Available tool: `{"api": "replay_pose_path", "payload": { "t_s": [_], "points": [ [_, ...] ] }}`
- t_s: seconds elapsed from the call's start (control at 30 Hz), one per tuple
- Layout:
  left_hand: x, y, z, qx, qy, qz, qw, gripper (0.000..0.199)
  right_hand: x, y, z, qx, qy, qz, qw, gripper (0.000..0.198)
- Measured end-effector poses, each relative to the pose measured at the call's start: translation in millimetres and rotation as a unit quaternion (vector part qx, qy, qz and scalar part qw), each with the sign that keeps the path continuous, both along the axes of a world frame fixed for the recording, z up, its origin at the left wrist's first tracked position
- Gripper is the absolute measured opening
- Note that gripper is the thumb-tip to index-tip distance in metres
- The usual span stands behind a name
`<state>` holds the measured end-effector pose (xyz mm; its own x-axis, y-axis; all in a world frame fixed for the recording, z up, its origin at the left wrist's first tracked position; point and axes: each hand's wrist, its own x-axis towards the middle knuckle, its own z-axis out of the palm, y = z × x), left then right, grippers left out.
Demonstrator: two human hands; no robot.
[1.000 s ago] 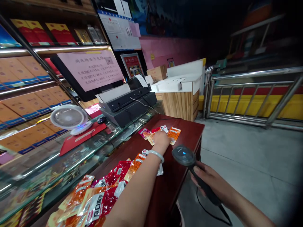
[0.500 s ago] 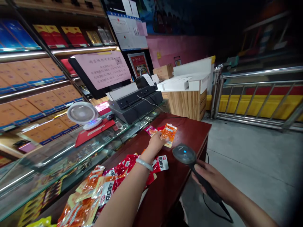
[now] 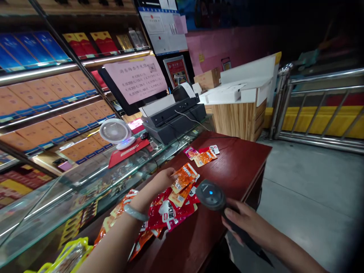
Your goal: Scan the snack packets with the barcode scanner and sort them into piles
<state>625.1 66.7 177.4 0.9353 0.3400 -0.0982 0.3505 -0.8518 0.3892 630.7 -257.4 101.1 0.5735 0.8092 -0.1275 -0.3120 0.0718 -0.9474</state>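
My left hand, with a pale bangle on its wrist, is closed on the edge of an orange snack packet. That packet is over a heap of red, purple and orange snack packets, partly hidden by my forearm. My right hand grips the handle of a dark barcode scanner, whose head shows a blue light and sits just right of the heap. Farther back on the dark red tabletop is a small group of packets, an orange packet among them.
A glass display counter runs along the left, with a small white fan on it. Behind stand a dark printer-like machine and a monitor covered by a pink notice. A metal railing is at the right.
My left hand has come back from the far group, where an orange packet now lies, to the nearer heap and holds an orange packet there. The scanner has shifted slightly left.
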Motion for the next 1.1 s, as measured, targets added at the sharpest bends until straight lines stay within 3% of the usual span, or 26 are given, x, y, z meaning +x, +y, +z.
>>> {"api": "replay_pose_path", "payload": {
  "t_s": [0.1, 0.37, 0.57, 0.67, 0.77, 0.83, 0.9, 1.1],
  "points": [
    [-1, 3, -1.8, -0.002, 0.007, -0.033, 0.999, 0.018, 1, 5, 0, -0.002, 0.004, 0.014, 1.000, 0.072],
    [-2, -33, -10.4, 0.054, -0.073, 0.006, 0.996, 0.018, -1, 15, 2, 0.008, -0.010, 0.021, 1.000, 0.058],
    [-7, -40, -14.2, 0.058, -0.080, -0.003, 0.995, 0.019, -2, 16, 7, 0.008, -0.012, 0.029, 0.999, 0.060],
    [-9, -33, -7.0, 0.064, -0.040, -0.017, 0.997, 0.021, -3, 16, 2, 0.001, 0.000, 0.028, 1.000, 0.061],
    [-6, -19, 8.0, 0.125, 0.077, -0.018, 0.989, 0.023, -3, 14, -5, 0.000, 0.000, 0.019, 1.000, 0.059],
    [3, -11, 16.3, 0.184, 0.119, 0.002, 0.976, 0.023, -1, 12, -8, -0.002, -0.001, 0.006, 1.000, 0.060],
    [20, -10, 17.9, 0.215, 0.093, 0.015, 0.972, 0.025, 2, 9, -10, -0.013, 0.002, -0.012, 1.000, 0.062],
    [100, -48, -15.2, 0.195, -0.023, -0.046, 0.980, 0.038, 10, 3, -7, -0.045, 0.000, -0.053, 0.998, 0.078]
  ]
}}
